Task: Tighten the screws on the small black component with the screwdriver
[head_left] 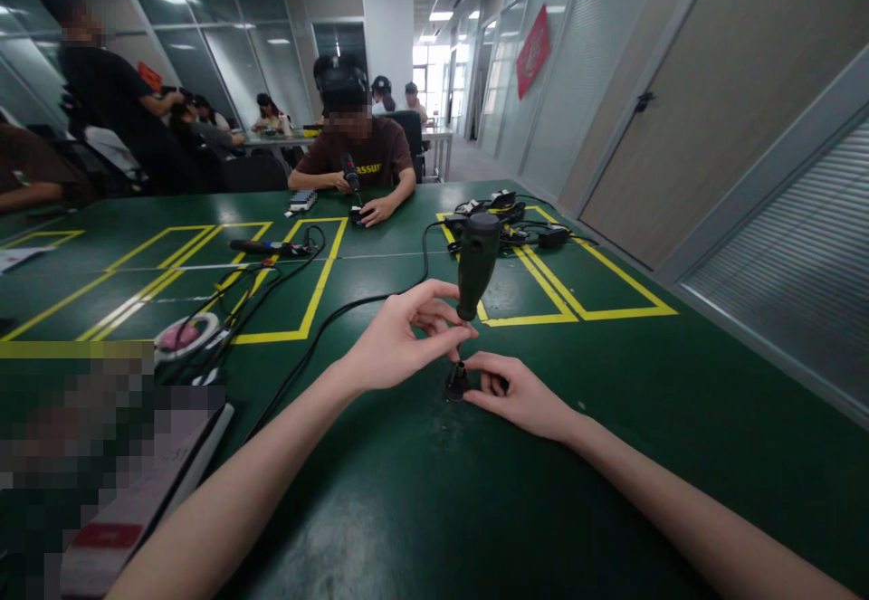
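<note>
A screwdriver (477,261) with a thick dark green handle stands nearly upright in front of me. Its tip points down at a small black part (456,385) on the table. My left hand (407,338) is closed, thumb and fingers pinching the screwdriver's thin shaft just below the handle. From the right, the thumb and index finger of my right hand (520,396) pinch the small black part, which has a short upright post. Fingers partly cover the shaft and the part, so I cannot tell whether the tip touches a screw.
Across the green table (611,455) a person (353,152) works with a similar tool. Tangled black cables and adapters (506,220) lie behind the screwdriver. At left are another corded tool (268,247), a white tape roll (186,336) and a partly blurred flat object (156,473).
</note>
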Demonstrator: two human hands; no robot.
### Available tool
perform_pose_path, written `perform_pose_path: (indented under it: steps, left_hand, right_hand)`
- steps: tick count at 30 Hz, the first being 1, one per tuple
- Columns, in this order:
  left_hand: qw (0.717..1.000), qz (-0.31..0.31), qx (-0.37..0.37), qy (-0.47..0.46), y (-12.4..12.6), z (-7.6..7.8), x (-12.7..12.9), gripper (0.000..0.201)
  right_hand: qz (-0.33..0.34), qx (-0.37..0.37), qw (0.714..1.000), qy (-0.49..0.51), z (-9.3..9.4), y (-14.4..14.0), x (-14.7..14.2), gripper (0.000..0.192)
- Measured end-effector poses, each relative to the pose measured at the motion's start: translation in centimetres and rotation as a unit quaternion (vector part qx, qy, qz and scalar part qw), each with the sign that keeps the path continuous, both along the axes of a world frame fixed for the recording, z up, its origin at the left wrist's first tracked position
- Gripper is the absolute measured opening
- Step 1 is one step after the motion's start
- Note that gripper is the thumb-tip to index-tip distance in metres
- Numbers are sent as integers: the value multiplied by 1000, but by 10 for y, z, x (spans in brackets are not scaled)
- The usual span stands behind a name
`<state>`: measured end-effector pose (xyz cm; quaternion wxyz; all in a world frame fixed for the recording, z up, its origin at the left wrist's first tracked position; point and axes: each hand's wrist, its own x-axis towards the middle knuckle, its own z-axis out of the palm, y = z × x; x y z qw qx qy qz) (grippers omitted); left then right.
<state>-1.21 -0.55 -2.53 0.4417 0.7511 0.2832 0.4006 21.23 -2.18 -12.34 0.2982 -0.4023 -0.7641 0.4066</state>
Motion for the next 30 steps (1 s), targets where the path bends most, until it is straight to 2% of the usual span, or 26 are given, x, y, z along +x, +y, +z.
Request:
perform_pose_path:
  steps: [6,10,13,23,30]
  left_hand:
    - [1000,19,9,-2,1,-1,0,33]
    - [999,11,-6,29,1,3,0,17]
    - [999,-1,-20,27,1,4,0,15]
    - [997,15,-71,-38,6,-1,1,38]
    - [995,9,-90,-46,7,-1,2,41]
  right_hand:
    - [-2,4,1000,-2,1,-1,0,24]
    - [-2,10,1000,-7,1,-1,0,24]
    - [0,18,1000,-10,0,-1,0,24]
    - [1,36,999,-14,2,-2,-1,26]
    - [-11,37,999,-12,1,-1,0,30]
